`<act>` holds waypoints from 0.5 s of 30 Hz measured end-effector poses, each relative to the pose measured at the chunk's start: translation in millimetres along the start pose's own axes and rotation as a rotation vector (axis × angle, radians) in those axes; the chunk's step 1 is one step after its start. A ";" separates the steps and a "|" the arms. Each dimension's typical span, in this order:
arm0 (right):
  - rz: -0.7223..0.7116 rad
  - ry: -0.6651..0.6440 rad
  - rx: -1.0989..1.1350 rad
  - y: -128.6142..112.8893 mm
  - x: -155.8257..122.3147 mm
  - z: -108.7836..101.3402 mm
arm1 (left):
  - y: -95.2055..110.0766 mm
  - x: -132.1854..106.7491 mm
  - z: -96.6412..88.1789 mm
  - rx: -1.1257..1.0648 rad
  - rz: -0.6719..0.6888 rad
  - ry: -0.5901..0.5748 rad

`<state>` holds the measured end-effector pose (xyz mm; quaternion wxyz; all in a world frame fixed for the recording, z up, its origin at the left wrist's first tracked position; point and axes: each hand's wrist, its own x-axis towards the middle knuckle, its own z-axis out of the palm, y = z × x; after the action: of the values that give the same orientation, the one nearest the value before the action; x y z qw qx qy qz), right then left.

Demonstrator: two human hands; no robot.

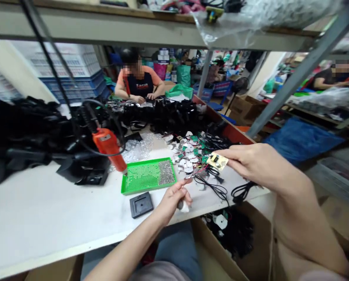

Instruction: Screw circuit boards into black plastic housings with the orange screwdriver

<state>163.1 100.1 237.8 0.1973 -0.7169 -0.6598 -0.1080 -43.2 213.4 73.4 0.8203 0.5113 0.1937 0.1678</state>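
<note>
Between thumb and fingers, my right hand [244, 158] grips a small yellowish circuit board [218, 161] with dark components on it. The board is above the right part of the bench, with thin wires below it. My left hand [177, 197] is closed just in front of a green tray [124, 186]. A grey and white piece [184, 207] shows under its fingers, but I cannot make out what it is. Close to both hands lies a heap of white discs and green boards [188, 152] with wires. Coiled black cables [213, 187] rest beside them.
An orange electric screwdriver [108, 146] hangs over the tray, which contains many small metal parts. Nearby are a black square block [141, 204] and dark plastic parts [86, 166]. An open cardboard box [259, 230] stands below the bench edge. Across the bench a person [140, 80] works.
</note>
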 end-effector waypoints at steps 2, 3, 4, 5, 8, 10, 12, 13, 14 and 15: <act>-0.120 -0.008 -0.214 -1.1 11.2 5.5 | 8.8 -1.7 -5.5 -0.064 0.040 -0.004; -0.181 -0.020 -0.300 -1.1 14.0 10.8 | 9.7 -1.3 -7.9 -0.075 0.056 -0.008; -0.219 -0.012 -0.364 -0.3 14.6 17.9 | 7.9 0.0 -10.2 -0.052 0.061 0.011; -0.257 -0.016 -0.399 1.7 12.8 27.1 | 3.5 2.0 -12.5 -0.004 0.052 0.054; -0.335 -0.099 -0.374 16.0 -9.2 68.0 | -18.3 8.1 -20.2 0.192 -0.009 0.251; -0.295 -0.186 -0.320 29.6 -36.4 103.6 | -30.9 6.7 -26.3 0.277 -0.020 0.319; -0.190 -0.276 -0.302 41.4 -67.1 139.0 | -36.0 -0.8 -32.2 0.324 -0.011 0.322; -0.128 -0.331 -0.286 45.0 -81.2 154.3 | -35.4 -6.2 -34.8 0.363 -0.002 0.314; -0.070 -0.394 -0.259 46.3 -93.0 166.7 | -33.1 -11.9 -37.1 0.420 0.015 0.297; -0.019 -0.462 -0.218 44.7 -102.0 175.7 | -29.5 -17.5 -39.1 0.497 0.040 0.280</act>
<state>177.9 80.4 31.2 -0.0383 -0.7333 -0.6787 -0.0136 -75.2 222.9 33.6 0.6315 0.6724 0.3303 0.2001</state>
